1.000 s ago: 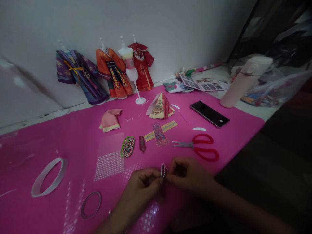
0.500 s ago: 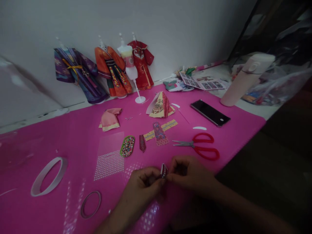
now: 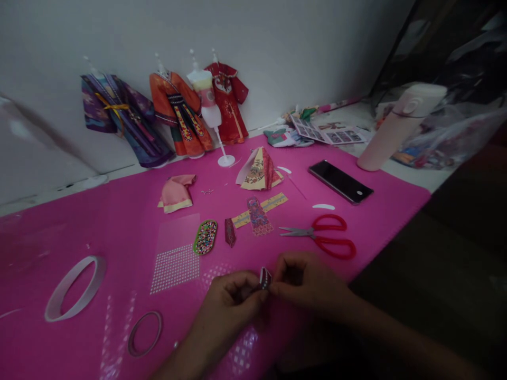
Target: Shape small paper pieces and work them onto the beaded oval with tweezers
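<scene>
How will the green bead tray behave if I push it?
The green tray looks small and shallow, so it would probably be light and unlikely to tip. Its many tiny beads appear loose, so a sharp jolt might spill some. The surrounding pink mat reflects light in places, so the tray may slide fairly easily.

The left hand hides part of a small dark red piece; whether the right hand pinches anything is too small to tell. The bottom edge cuts off the left forearm. A dress form covers one side of the red robe. The leaflet's print is illegible, the plastic bag's contents blurred.
</scene>
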